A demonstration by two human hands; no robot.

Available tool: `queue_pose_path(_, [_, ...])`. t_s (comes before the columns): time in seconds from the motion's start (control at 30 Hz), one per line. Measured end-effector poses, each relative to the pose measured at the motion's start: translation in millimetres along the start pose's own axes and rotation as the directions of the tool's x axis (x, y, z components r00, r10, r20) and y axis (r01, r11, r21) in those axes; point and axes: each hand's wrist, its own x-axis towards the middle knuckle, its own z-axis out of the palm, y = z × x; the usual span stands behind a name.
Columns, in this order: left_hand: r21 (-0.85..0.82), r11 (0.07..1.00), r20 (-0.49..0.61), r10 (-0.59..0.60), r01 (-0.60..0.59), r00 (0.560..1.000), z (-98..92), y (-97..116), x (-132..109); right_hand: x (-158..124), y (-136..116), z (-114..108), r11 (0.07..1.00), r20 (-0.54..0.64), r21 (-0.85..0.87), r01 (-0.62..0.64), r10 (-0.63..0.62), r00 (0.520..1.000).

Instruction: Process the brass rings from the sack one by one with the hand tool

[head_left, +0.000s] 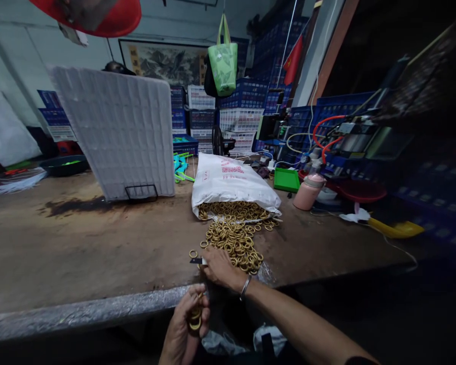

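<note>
The rings [235,238] are small gold-coloured metal hoops of uniform size with a dull shine. They lie loose in a heap on the desk, directly ahead of the right hand. The heap runs back into the open mouth of a white sack [231,182] further ahead. One ring lies alone just left of the right hand.

The left hand [184,324] is below the desk edge, nearest the person, with its fingers closed around a short stack [195,319] of the same rings. The right hand [220,266] rests palm down at the near end of the heap, touching it. Whether its fingers grip anything cannot be told. A metal bracelet [245,286] sits on its wrist.

The desk [79,253] is brown, worn and stained. Its near edge is wrapped in wrinkled clear film. The sack is woven plastic with red print and lies on its side.

Right of the sack stand a green tray [286,180] and a pink bottle [307,191]. A yellow scoop [395,229] lies further right. Ahead and left of the hands, a white gridded panel [117,126] stands upright. Stacked blue and white crates [240,119] fill the back of the room, and a green bag [223,63] hangs above them.
</note>
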Motion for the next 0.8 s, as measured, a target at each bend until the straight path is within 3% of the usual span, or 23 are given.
queue_pose_path(0.13, [-0.077, 0.997, -0.090, -0.027, 0.020, 0.996, -5.7, 2, 6, 4, -4, 12, 0.996, 0.056, -0.025, -0.085, 0.087, 0.995])
queue_pose_path(0.3, [-0.024, 1.000, -0.151, -0.010, 0.007, 0.988, -8.2, 4, 21, 5, 1, 14, 0.995, -0.003, 0.025, -0.094, 0.094, 0.996])
queue_pose_path(0.43, [0.124, 0.991, -0.114, 0.062, -0.048, 0.992, -7.5, 4, 41, 6, 12, 3, 0.992, -0.076, 0.096, -0.084, 0.091, 0.993])
queue_pose_path(0.67, [0.464, 0.874, -0.199, 0.259, -0.142, 0.945, 11.2, 6, 73, 3, 25, -20, 0.966, -0.159, 0.259, 0.008, 0.035, 0.987])
queue_pose_path(0.8, [0.523, 0.834, -0.157, 0.298, -0.177, 0.941, 24.5, 3, 79, -7, 25, -25, 0.931, -0.181, 0.351, 0.102, -0.040, 0.983])
